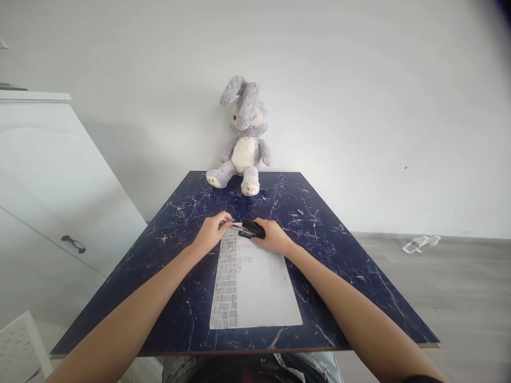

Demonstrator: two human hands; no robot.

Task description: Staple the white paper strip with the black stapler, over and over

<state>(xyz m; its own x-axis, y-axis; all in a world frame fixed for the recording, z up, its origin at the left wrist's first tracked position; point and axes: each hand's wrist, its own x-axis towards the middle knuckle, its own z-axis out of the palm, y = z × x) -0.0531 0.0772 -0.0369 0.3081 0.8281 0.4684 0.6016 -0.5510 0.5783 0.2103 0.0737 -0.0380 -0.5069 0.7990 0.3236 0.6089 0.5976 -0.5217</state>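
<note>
My right hand (pixel 274 236) is wrapped round a black stapler (pixel 254 229) above the far end of a paper sheet (pixel 267 292). The stapler's jaws are spread apart, and its metal part points left. Just left of it, my left hand (pixel 213 232) has its thumb and fingers pinched together on a small, thin, greyish piece (pixel 230 221), too small to name for certain. The sheet lies flat under both hands. Its left side carries dense rows of dark marks, and a few lines of small print show near the top.
A grey plush rabbit (pixel 245 154) sits at the back of the dark blue marbled table (pixel 175 298), against the wall. A small grey piece (pixel 299 211) lies right of the stapler. A white cabinet (pixel 51 159) stands left. Clear plastic packaging (pixel 421 243) lies on the floor at right.
</note>
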